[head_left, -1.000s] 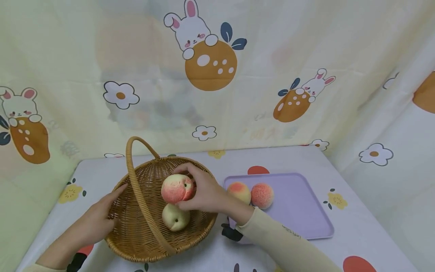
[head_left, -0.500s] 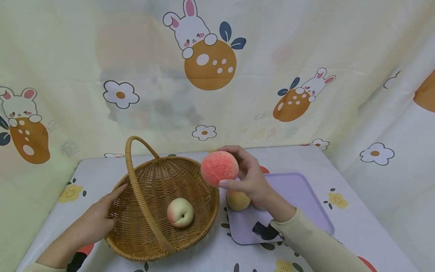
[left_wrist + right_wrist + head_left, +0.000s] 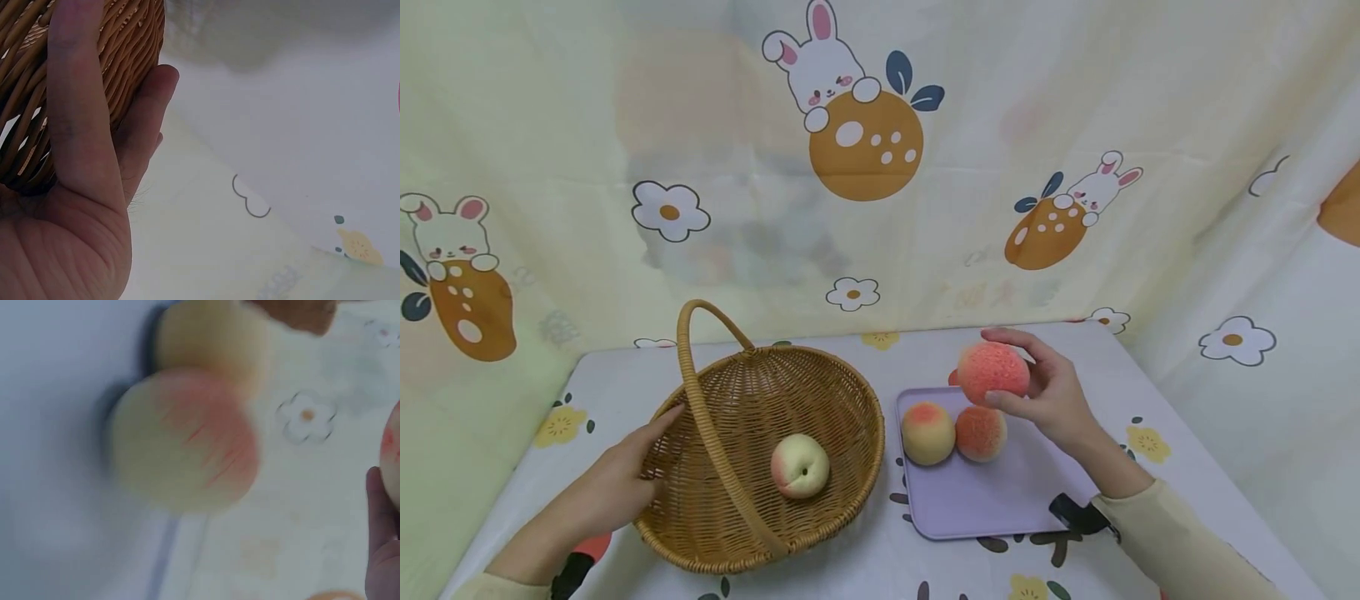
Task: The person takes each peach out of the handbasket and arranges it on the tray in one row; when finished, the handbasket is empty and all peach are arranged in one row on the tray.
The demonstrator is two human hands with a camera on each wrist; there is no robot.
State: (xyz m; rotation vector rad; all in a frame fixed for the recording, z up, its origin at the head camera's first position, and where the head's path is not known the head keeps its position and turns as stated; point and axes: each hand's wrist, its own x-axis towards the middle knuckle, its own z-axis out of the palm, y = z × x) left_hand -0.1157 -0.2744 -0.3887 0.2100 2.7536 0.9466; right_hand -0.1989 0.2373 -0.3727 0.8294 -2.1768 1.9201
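Note:
My right hand (image 3: 1056, 400) holds a pink-red peach (image 3: 992, 372) between thumb and fingers, above the back of the lilac tray (image 3: 1022, 508). On the tray's left half sit a yellow peach (image 3: 928, 435) with a red top and a redder peach (image 3: 981, 433), side by side. A brown wicker basket (image 3: 730, 554) with an arched handle stands to the left; one pale peach (image 3: 800, 467) lies inside. My left hand (image 3: 613, 483) grips the basket's left side, its fingers (image 3: 81, 125) along the woven wall in the left wrist view.
A patterned white cloth (image 3: 835, 575) covers the table. Behind it hangs a cream curtain (image 3: 737, 167) with bunny prints, and more curtain closes off both sides. The basket's handle (image 3: 718, 450) arches up over its left part.
My right hand has carried the peach from over the basket rightward to above the tray. The pale peach in the basket has shifted slightly right and up. My left hand stays on the basket.

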